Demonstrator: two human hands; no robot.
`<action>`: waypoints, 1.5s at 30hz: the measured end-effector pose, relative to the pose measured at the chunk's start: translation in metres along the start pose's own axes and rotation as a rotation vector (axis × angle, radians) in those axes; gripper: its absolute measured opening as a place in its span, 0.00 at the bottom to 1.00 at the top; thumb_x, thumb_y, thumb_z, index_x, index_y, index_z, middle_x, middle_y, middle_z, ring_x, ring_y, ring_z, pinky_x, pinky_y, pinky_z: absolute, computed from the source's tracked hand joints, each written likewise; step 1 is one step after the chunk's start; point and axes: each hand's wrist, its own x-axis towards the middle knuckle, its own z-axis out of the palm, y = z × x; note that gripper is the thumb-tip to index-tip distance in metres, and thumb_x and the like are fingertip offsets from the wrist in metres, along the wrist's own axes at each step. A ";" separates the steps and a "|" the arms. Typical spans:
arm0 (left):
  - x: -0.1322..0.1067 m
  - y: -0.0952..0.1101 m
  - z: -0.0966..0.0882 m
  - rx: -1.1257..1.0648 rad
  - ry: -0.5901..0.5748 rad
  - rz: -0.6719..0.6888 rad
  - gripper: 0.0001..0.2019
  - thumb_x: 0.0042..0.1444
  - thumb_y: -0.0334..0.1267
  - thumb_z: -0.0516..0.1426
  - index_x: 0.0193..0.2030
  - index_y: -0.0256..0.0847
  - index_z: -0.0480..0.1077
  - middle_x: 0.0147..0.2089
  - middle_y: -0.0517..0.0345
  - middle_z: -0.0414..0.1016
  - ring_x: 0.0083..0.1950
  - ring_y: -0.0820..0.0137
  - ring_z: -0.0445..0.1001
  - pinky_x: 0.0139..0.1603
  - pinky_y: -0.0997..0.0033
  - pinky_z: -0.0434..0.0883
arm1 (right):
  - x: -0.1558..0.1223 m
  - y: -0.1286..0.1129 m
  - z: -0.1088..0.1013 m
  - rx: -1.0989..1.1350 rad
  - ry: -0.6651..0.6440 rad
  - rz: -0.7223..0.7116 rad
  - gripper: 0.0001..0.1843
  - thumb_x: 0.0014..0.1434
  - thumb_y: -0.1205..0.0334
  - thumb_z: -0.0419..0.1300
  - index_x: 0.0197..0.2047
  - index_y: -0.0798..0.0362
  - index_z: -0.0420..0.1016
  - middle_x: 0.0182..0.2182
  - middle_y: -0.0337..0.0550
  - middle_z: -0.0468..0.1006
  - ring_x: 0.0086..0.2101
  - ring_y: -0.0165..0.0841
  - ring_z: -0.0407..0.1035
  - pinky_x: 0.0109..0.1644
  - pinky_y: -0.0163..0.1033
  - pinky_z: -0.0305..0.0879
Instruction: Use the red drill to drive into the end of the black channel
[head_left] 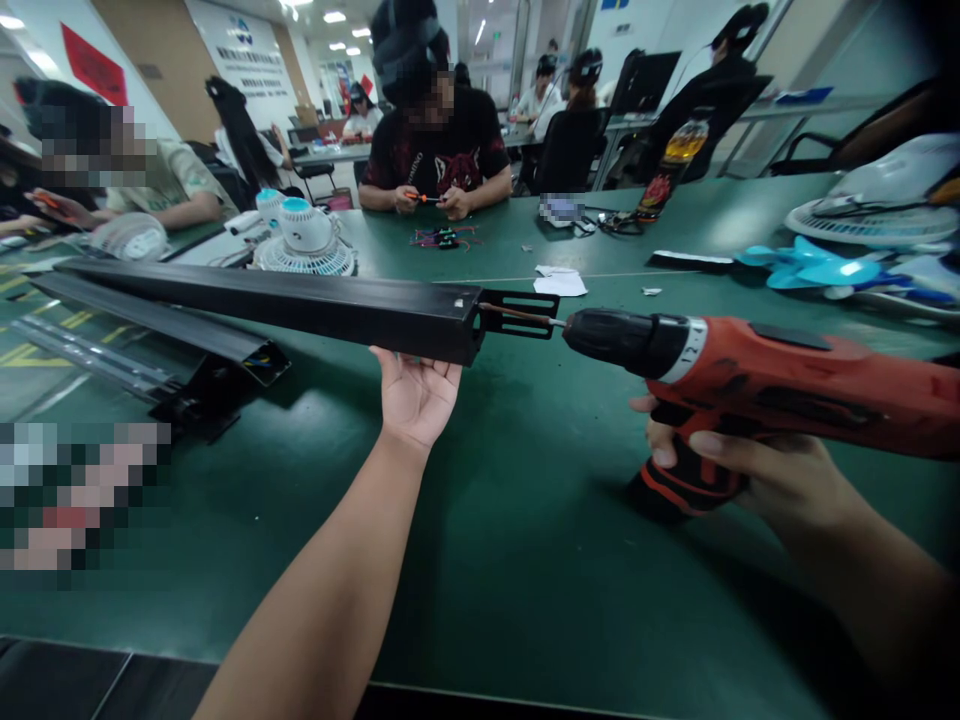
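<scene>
A long, smooth black square beam (300, 305) slants over the glossy green tabletop (540, 570); beneath its right end the upturned left hand (420, 395) reaches, finger grip hidden. Past a slotted bracket (529, 328), the right hand (791, 485) has fingers clamped around a scuffed red-and-black drill (780, 378).

we have the beam (315, 305) left of the drill (787, 380), and fan blades (814, 265) behind the drill on our table (525, 590).

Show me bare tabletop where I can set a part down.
Widest free patch of green table: between the left forearm and the right hand gripping the red drill. Smaller: between left forearm and black tubes. Crowded: left, with those tubes; far right, with blue fan blades.
</scene>
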 end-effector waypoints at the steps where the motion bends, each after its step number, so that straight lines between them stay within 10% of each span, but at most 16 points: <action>1: 0.000 0.000 0.001 -0.001 0.007 -0.002 0.25 0.81 0.70 0.68 0.55 0.50 0.85 0.61 0.48 0.94 0.86 0.50 0.83 0.89 0.46 0.80 | 0.000 0.000 0.000 -0.002 0.001 0.001 0.23 0.45 0.51 0.66 0.44 0.52 0.82 0.20 0.45 0.76 0.19 0.36 0.67 0.13 0.38 0.63; 13: -0.004 0.005 0.016 0.075 0.107 0.022 0.23 0.86 0.67 0.63 0.50 0.51 0.81 0.54 0.52 0.91 0.83 0.53 0.85 0.83 0.52 0.85 | 0.001 -0.004 0.004 -0.036 0.029 -0.018 0.19 0.46 0.53 0.65 0.41 0.52 0.82 0.19 0.44 0.77 0.18 0.37 0.68 0.16 0.40 0.65; 24: -0.014 0.016 0.037 0.167 0.127 -0.011 0.27 0.94 0.61 0.47 0.71 0.49 0.83 0.68 0.46 0.90 0.84 0.56 0.84 0.84 0.58 0.82 | -0.002 -0.001 0.003 -0.061 0.063 -0.008 0.19 0.48 0.58 0.64 0.44 0.51 0.80 0.22 0.43 0.77 0.22 0.38 0.69 0.22 0.42 0.67; 33: -0.006 0.021 0.015 0.419 0.043 0.005 0.22 0.80 0.64 0.72 0.60 0.47 0.87 0.62 0.49 0.92 0.74 0.55 0.87 0.78 0.55 0.80 | -0.001 -0.005 0.004 -0.083 0.050 -0.009 0.17 0.49 0.59 0.63 0.44 0.51 0.80 0.19 0.43 0.77 0.21 0.39 0.69 0.21 0.43 0.67; 45: 0.008 0.027 -0.012 0.463 -0.007 -0.081 0.25 0.72 0.70 0.76 0.50 0.49 0.87 0.53 0.51 0.92 0.71 0.53 0.87 0.71 0.55 0.78 | -0.002 -0.001 0.000 -0.110 0.047 0.002 0.19 0.47 0.58 0.64 0.44 0.52 0.80 0.20 0.43 0.77 0.21 0.41 0.70 0.23 0.46 0.71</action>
